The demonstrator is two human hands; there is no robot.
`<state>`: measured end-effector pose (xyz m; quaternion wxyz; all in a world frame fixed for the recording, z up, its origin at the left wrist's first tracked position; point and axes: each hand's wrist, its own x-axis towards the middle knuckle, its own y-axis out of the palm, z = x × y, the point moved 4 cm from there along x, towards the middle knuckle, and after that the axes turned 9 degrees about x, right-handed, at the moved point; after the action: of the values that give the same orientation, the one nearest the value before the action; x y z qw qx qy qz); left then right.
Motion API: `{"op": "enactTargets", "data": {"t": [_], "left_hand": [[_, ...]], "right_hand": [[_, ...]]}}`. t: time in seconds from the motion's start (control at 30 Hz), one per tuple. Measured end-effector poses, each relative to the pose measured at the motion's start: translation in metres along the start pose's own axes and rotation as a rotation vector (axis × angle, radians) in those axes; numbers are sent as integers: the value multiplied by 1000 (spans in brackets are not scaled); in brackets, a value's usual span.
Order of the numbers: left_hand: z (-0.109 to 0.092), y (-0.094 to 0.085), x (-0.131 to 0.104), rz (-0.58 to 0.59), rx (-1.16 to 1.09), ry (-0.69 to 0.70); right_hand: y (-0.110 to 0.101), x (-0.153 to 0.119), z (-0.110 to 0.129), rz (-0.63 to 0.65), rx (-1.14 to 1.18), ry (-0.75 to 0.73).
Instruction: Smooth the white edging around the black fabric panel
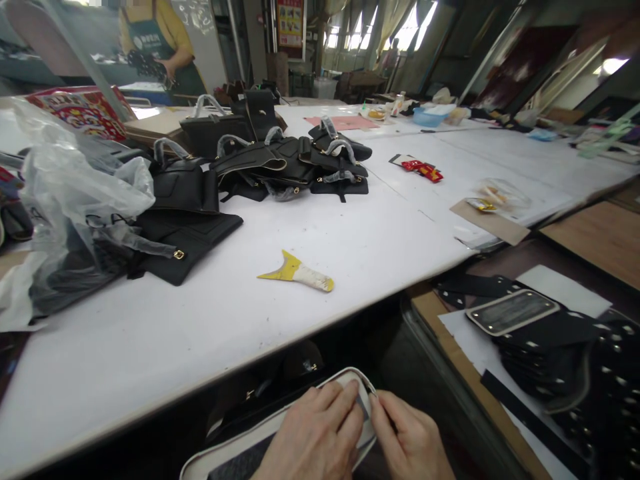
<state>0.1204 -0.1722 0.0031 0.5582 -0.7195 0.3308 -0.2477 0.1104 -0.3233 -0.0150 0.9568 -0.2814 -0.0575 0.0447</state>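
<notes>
A rounded oblong bag panel [235, 460] with a whitish rim and a dark inner piece is at the bottom of the head view, beside the table's front edge. My left hand [320, 433] holds it, with bent fingers pressed on its pale inner face near the far corner. At that corner my right hand [410, 437] pinches the rim between thumb and fingers. Dark material with small gold fittings lies behind the panel, mostly in shadow. The panel's near end and underside are hidden.
On the white table [280, 320] lie a yellow forked tool [297, 271], black handbags [290, 160], a clear plastic bag [70, 207] and red packets [423, 170]. Black studded pieces [560, 353] are stacked on the right. An aproned person [160, 47] stands at the back left.
</notes>
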Motion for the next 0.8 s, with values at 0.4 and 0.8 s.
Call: {"op": "enactTargets", "data": {"t": [0.4, 0.8], "left_hand": [[2, -13, -1, 40, -85, -11], [9, -33, -3, 174, -225, -56]], "right_hand": [[3, 3, 9, 92, 19, 68], [7, -12, 9, -92, 164, 195]]}}
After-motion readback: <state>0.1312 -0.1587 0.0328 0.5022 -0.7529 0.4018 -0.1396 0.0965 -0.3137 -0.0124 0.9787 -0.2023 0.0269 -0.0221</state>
